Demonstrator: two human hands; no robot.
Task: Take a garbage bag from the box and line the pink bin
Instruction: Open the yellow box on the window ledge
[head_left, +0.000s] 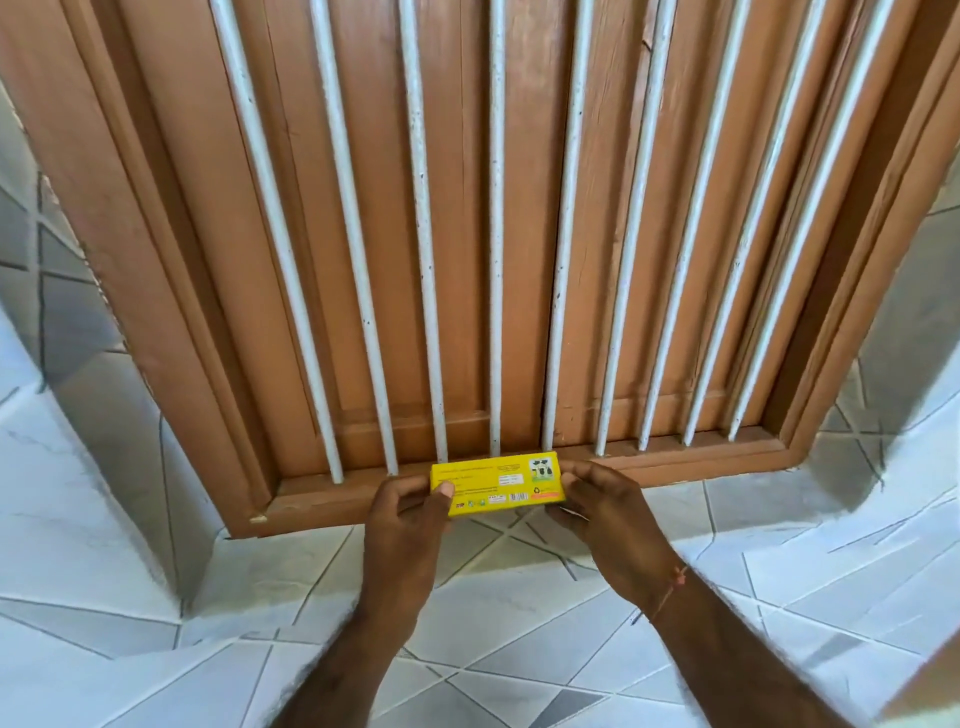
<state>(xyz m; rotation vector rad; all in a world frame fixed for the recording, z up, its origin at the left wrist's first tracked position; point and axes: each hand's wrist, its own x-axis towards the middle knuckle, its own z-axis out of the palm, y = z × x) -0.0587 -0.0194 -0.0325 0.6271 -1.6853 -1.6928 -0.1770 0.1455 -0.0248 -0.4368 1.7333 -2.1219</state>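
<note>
Plainly, in the head view a small yellow box (497, 484) is held lengthwise between both hands, in front of the lower edge of a brown wooden frame (519, 470). The left hand (405, 514) takes the box's left end, thumb pressed on the printed face and fingers curled behind; its grip is closed on the box. The right hand (605, 512) takes the right end, fingers wrapped over the top corner and thumb below; its grip is likewise closed on the box. A thin reddish thread bracelet (672, 584) sits on the right wrist.

The box's face carries lines of small dark print, a white panel, a row of little logos and a barcode-like strip along the bottom, a green recycling mark and a small picture at the upper right corner. None of the writing is large or sharp enough to read, and no brand name can be made out.

White vertical bars (496, 234) run down the frame and end at its bottom rail, just behind the box's upper edge. Below the frame lies a pale tiled surface (509, 649) with dark angled lines, open beneath and on both sides of the forearms. White tiled walls (78, 467) flank the frame left and right. The pink bin cannot be seen.
</note>
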